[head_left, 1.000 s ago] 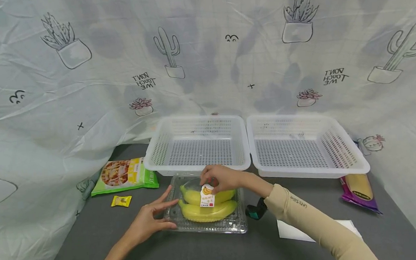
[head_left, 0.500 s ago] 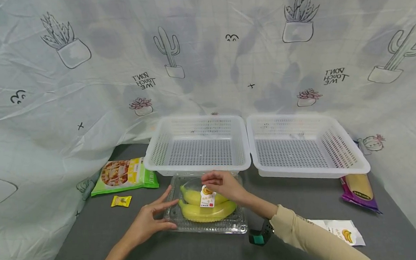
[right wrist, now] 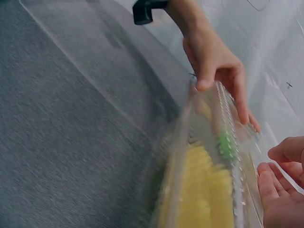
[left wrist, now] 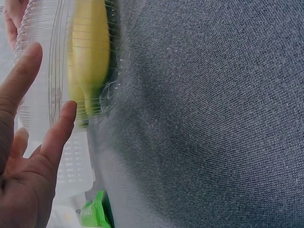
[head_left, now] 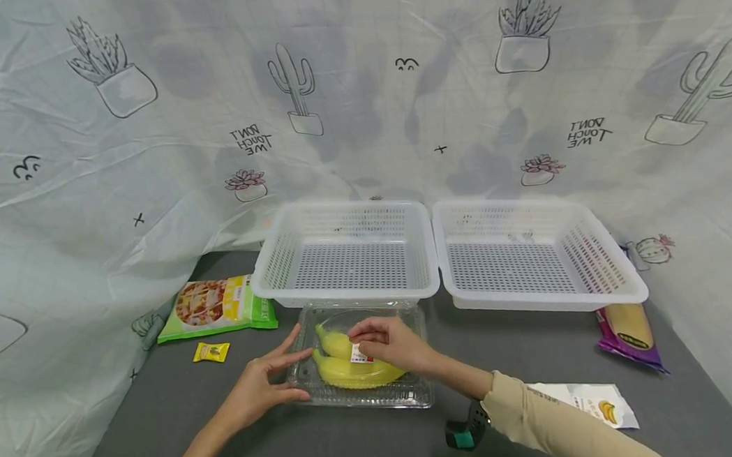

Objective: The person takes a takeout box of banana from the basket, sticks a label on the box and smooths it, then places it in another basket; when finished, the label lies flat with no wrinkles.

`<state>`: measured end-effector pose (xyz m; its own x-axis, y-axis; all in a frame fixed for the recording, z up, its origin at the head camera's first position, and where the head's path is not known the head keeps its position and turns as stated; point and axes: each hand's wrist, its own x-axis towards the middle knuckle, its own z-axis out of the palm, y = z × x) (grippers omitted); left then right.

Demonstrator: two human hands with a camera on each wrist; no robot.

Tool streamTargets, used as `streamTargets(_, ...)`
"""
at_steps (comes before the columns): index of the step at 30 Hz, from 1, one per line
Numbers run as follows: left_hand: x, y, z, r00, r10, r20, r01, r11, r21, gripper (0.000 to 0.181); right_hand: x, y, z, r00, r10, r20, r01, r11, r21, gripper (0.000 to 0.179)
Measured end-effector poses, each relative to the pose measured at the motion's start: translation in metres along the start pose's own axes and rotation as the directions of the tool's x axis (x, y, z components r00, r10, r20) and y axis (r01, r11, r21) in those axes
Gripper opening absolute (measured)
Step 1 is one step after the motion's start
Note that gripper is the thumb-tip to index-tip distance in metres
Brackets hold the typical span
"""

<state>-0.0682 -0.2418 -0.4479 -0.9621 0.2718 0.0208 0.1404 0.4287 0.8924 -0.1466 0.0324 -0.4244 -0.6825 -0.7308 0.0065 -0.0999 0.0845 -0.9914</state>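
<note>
A clear plastic clamshell box [head_left: 417, 395] lies on the dark table with yellow bananas [head_left: 350, 375] inside. On its lid is a white sticker [head_left: 360, 357], partly covered by my right hand [head_left: 393, 342]. The fingertips of that hand touch the lid at the sticker; the thumb lies close to them. At the box's left side my left hand [head_left: 259, 389] spreads fairly straight fingers and thumb against the edge. The left wrist view shows the left fingertips touching the box's ribbed wall [left wrist: 57, 61]. In the right wrist view the box is blurred, with the right fingers [right wrist: 270, 183] above its lid.
Two white perforated baskets [head_left: 345, 296] [head_left: 549, 302] stand behind the box. At left are a green food bag [head_left: 220, 307] and a small yellow packet [head_left: 211, 352]. A purple-ended packet [head_left: 630, 334] lies at right, with a white banana-printed packet [head_left: 597, 403] nearer.
My right hand has moved toward me over the sticker, from its upper part to its lower part. The banana-printed packet shows more from under the right sleeve. My left hand stays put.
</note>
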Motion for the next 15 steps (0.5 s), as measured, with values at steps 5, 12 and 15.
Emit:
streamTargets(5, -0.001, 0.002, 0.001, 1.0, 0.001, -0.011, 0.0, 1.0, 0.012, 0.066, -0.009, 0.0, 0.008, 0.998, 0.0, 0.061, -0.001, 1.0, 0.009, 0.029)
streamTargets(12, -0.002, 0.002, 0.001, 1.0, 0.006, -0.008, -0.006, 1.0, -0.003, 0.067, -0.029, -0.006, 0.019, 0.998, 0.054, 0.015, -0.056, 0.985, 0.166, 0.028)
streamTargets(15, -0.003, 0.002, -0.001, 1.0, 0.015, 0.028, -0.014, 1.0, -0.022, 0.068, -0.04, -0.003, 0.022, 0.995, -0.03, -0.097, 0.044, 0.988, 0.148, 0.024)
